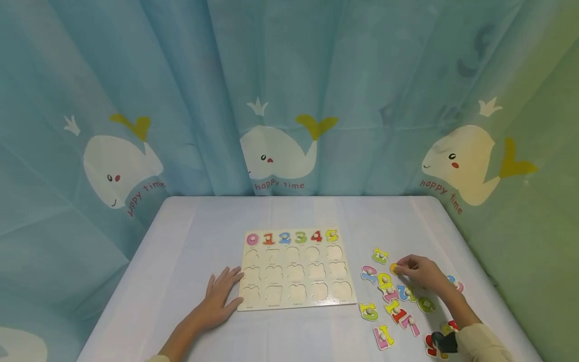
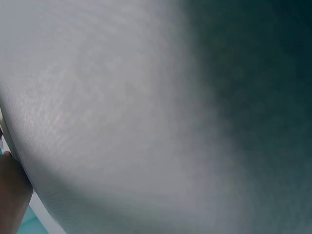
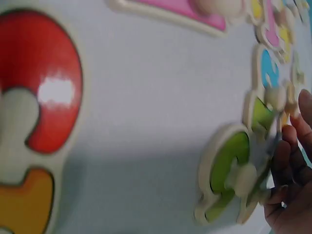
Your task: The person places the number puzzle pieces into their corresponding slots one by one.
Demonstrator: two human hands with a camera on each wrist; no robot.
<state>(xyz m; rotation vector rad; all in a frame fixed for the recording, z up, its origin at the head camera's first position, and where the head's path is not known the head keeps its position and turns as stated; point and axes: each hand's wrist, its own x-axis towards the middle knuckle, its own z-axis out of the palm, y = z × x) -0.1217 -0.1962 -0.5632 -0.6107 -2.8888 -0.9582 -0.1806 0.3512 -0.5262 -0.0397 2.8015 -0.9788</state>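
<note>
A wooden number puzzle board [image 1: 298, 255] lies on the table, with the colored numbers 0 to 5 in its top row and bare recesses below. My left hand [image 1: 218, 300] rests flat with fingers spread at the board's left edge. To the right, my right hand [image 1: 422, 273] pinches an orange knobbed number piece [image 1: 393, 269], whose digit is mostly hidden by the fingers. In the right wrist view the curled fingers of my right hand [image 3: 292, 170] show at the right edge, beside a green knobbed piece [image 3: 225, 163].
Loose knobbed number pieces lie scattered right of the board, among them a green-yellow piece [image 1: 380, 255], a pink-yellow piece [image 1: 383, 337] and a red piece [image 1: 430, 346] near the right sleeve. A whale-print curtain [image 1: 280, 65] hangs behind the white table [image 1: 203, 231].
</note>
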